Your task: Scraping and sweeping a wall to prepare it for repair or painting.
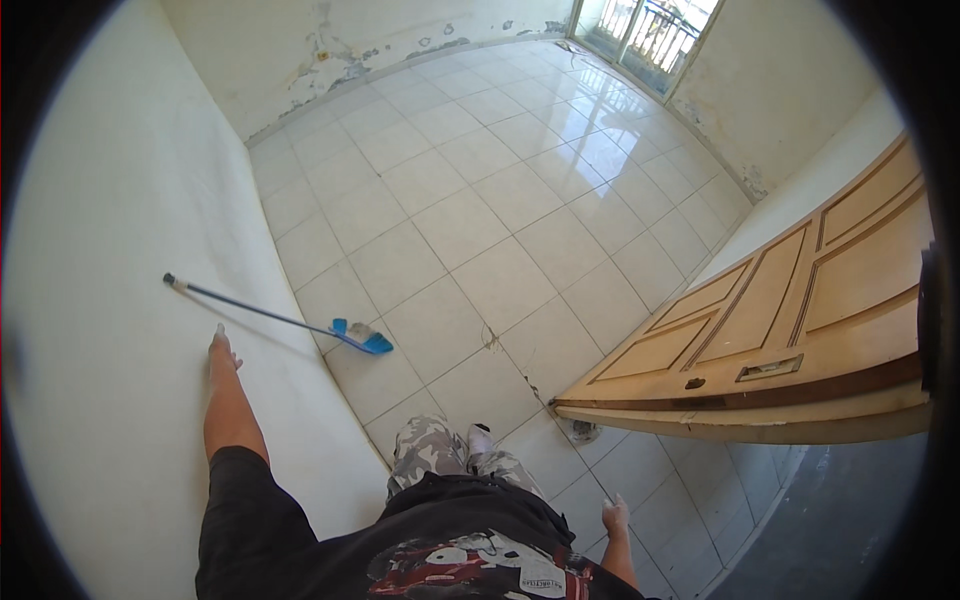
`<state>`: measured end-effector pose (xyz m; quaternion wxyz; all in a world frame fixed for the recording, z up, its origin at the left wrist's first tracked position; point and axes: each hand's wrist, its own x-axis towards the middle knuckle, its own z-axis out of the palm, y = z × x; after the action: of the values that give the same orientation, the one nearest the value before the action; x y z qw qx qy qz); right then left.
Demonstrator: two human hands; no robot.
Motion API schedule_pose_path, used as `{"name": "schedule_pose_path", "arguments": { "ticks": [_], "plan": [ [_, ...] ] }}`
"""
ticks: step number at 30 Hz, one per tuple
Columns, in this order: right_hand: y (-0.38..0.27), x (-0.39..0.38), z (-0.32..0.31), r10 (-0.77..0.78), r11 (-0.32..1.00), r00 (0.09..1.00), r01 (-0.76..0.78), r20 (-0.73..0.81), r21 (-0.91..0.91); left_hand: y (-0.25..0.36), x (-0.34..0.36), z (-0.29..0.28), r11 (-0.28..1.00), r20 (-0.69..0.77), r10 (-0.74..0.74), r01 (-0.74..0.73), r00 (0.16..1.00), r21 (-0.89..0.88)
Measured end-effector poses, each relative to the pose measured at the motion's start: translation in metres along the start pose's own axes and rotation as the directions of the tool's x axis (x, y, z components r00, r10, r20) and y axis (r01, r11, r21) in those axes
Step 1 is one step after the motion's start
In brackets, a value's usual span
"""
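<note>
A long dark handle [250,305] leans against the white wall on the left. Its blue head [376,343], with a greyish patch in the middle, rests on the tiles; whether it is a broom or a dustpan I cannot tell. My left hand [222,346] reaches forward beside the wall, just below the handle and apart from it, fingers spread and nothing in them. Low on the right, my right hand [616,515] hangs at my side over the floor, its fingers stretched out and holding nothing.
A wooden panelled door [760,310] stands ajar on the right, with a greyish lump [583,431] at its lower corner. Bits of debris [491,341] lie on the tiled floor [500,285]. Far off are a peeling wall [350,68] and a sliding glass door [640,40].
</note>
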<state>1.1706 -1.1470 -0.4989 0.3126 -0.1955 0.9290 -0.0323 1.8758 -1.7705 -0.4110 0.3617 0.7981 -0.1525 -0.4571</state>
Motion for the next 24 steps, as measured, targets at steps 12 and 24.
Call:
{"name": "schedule_pose_path", "arguments": {
  "ticks": [12, 24],
  "plan": [
    [-0.127, -0.034, -0.005, 0.232, 0.971, 0.969, -0.225, -0.083, 0.087, 0.030, 0.118, 0.026, 0.953, -0.171, -0.192, 0.142, 0.966, -0.267],
    [-0.191, -0.052, 0.038, 0.233, 0.972, 0.953, -0.225, 0.194, -0.065, 0.129, 0.176, 0.096, 0.958, 0.122, 0.283, -0.275, 0.951, -0.075]
  ]
}}
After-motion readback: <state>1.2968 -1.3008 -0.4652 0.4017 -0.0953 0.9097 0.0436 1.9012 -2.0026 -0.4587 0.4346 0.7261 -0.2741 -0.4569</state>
